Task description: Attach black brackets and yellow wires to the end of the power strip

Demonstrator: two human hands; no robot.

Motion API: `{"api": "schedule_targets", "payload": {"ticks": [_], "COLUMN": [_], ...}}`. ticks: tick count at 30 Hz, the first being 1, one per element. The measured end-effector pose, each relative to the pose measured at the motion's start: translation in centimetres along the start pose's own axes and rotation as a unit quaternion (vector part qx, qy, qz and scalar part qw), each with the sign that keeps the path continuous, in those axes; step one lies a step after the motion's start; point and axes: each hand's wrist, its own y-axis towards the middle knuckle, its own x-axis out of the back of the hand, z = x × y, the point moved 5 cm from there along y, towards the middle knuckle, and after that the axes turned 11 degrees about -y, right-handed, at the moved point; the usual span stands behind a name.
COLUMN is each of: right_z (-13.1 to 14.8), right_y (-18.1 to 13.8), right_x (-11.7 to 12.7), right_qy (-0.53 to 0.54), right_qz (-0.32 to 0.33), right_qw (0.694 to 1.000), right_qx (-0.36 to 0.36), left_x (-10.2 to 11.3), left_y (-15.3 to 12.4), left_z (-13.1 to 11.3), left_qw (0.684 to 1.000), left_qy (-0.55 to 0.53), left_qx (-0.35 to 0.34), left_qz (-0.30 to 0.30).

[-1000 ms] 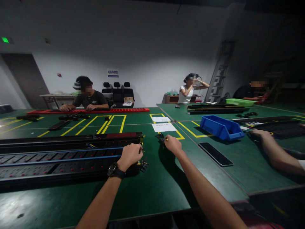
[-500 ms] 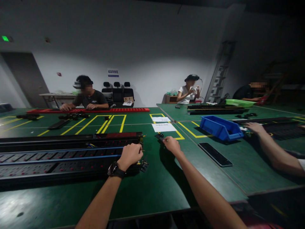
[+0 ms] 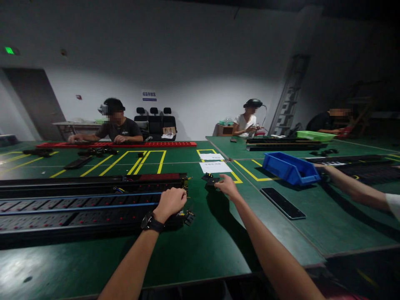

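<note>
Nearest, the left hand (image 3: 172,203), with a watch (image 3: 151,222) at its wrist, rests over the right end of a long strip (image 3: 103,214) on the green table (image 3: 193,258). Its fingers curl down and inward; whether they pinch anything is hidden. A light, even weight there should be enough to steady the strip without pressing on the wire ends. A small clip (image 3: 189,217) juts out just beside that end, so the wrist is best kept clear of it.

Farther out, the right hand (image 3: 228,186) has its thumb and forefinger at the near edge of the black piece (image 3: 211,180), which is beyond the strip's end and just short of the papers (image 3: 215,167). I cannot tell whether the fingers grip it or only touch it, nor whether it lies flat. Handling it by the edge seems wise, leaving its raised part uncovered.

To the right lie a phone (image 3: 282,202) and, beyond it, a blue bin (image 3: 289,168); a co-worker's arm (image 3: 346,180) reaches behind the bin, so sweeping rightward would be careless. Farthest, a red rail (image 3: 175,144) lies before another co-worker (image 3: 117,127).
</note>
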Motion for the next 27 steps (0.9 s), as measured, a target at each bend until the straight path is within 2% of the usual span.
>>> {"api": "schedule_targets", "payload": {"ticks": [4, 9, 11, 19, 27], "right_z": [1.4, 3.8, 4.6, 7.9, 8.9], "right_y": [-0.6, -2.1, -2.8, -5.6, -7.2], "right_x": [-0.7, -2.0, -2.3, -3.0, -4.7], "right_qy": [0.037, 0.07, 0.073, 0.08, 0.042], "right_qz": [0.068, 0.197, 0.226, 0.213, 0.258], "right_qw": [0.997, 0.973, 0.962, 0.932, 0.916], "right_qx": [0.015, 0.099, 0.131, 0.281, 0.306], "left_x": [0.2, 0.5, 0.6, 0.5, 0.4], "left_y": [0.1, 0.0, -0.1, -0.1, 0.0], "left_z": [0.1, 0.0, -0.1, 0.0, 0.1], "left_qw": [1.0, 1.0, 1.0, 0.999, 0.999], "left_qy": [-0.015, -0.023, -0.026, -0.029, -0.018], "left_qx": [0.007, 0.009, 0.012, 0.02, 0.026], "left_qz": [-0.01, -0.011, -0.008, -0.015, -0.013]}}
